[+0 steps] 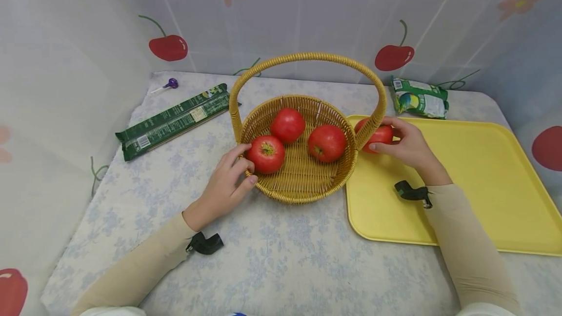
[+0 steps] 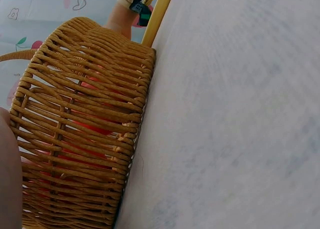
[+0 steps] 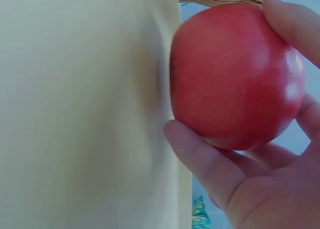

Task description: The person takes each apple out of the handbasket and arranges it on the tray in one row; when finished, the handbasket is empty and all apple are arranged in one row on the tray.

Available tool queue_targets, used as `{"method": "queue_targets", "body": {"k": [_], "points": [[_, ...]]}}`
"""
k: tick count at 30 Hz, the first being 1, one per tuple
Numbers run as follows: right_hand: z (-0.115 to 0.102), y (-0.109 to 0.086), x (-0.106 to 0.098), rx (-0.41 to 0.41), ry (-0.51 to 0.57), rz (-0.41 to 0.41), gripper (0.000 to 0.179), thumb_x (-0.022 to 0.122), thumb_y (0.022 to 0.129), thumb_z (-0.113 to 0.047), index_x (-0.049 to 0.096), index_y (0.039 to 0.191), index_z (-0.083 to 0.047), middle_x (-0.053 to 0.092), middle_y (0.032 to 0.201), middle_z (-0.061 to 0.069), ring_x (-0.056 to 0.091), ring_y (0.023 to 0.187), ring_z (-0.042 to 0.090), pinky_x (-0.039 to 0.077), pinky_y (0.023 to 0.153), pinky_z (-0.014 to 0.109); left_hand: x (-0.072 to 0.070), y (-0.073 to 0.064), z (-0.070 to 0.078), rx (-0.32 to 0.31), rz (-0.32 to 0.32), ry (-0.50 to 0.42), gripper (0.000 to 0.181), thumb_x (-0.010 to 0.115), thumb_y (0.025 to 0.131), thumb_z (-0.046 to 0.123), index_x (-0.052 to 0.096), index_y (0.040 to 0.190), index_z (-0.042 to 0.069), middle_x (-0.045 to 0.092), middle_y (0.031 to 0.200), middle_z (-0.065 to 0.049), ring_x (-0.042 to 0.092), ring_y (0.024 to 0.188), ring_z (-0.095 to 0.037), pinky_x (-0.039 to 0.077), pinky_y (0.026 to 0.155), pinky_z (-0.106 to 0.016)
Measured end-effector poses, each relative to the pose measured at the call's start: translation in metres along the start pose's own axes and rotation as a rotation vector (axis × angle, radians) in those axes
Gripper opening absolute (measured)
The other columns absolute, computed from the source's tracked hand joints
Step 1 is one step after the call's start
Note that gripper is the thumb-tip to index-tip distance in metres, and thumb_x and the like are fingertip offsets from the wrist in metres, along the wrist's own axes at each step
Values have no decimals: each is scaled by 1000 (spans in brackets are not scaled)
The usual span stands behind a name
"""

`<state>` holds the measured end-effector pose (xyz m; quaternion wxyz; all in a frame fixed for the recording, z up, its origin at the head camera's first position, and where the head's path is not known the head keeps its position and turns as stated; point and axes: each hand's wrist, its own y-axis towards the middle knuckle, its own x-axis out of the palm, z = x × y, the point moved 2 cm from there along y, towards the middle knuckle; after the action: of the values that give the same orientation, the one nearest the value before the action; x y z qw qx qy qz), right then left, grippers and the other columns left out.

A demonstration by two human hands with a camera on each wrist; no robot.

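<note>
Three apples (image 1: 287, 125) are sitting inside the basket (image 1: 303, 199), the right hand (image 1: 410, 145) is gripping another apple (image 3: 237, 79) right of it, likely risking bumping the handle (image 1: 307, 56) if rising steeply, and the left hand (image 1: 226, 182), grip unclear, is touching the basket's left side.

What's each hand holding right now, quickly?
Left hand: fingers curled at the basket rim, seemingly holding it.
Right hand: holding a red apple.

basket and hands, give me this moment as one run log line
right hand: grips red apple beside basket | left hand: holds basket rim | inside basket: three red apples
</note>
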<state>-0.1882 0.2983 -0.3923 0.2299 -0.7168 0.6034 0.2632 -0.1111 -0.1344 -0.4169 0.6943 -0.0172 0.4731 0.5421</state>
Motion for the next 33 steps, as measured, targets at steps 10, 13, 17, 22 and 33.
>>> {"method": "queue_targets", "body": {"k": [10,13,17,22,33], "points": [[0,0,5,-21,29,52,63,83,87,-17,56,143,-9,56,128,-4,54,101,2,47,78,7,-1,1,2,-10,1,-5,61,32,105,63,61,98,10,48,150,-21,49,133,-46,43,105,-65],[0,1,6,-26,35,50,63,83,86,-16,55,142,-9,56,129,-4,54,102,2,47,79,7,-1,1,2,-11,5,-4,62,32,106,63,61,98,9,48,150,-22,49,133,-46,43,105,-65],[2,1,7,-18,30,48,63,83,86,-17,55,142,-9,56,132,0,53,104,4,46,80,7,-1,1,3,-15,5,2,63,31,105,64,61,98,9,49,149,-22,49,133,-46,43,105,-65],[5,2,8,-33,48,56,63,84,84,-12,56,141,-8,54,133,-3,53,106,1,46,82,6,-1,2,3,-6,11,3,62,31,106,63,61,98,9,49,149,-22,49,133,-46,42,106,-65],[3,-3,11,-117,153,54,42,77,88,-5,63,127,-9,54,122,-25,53,108,1,47,83,6,0,1,2,-4,11,1,64,31,105,64,62,98,8,49,148,-22,49,133,-46,42,106,-65]]}}
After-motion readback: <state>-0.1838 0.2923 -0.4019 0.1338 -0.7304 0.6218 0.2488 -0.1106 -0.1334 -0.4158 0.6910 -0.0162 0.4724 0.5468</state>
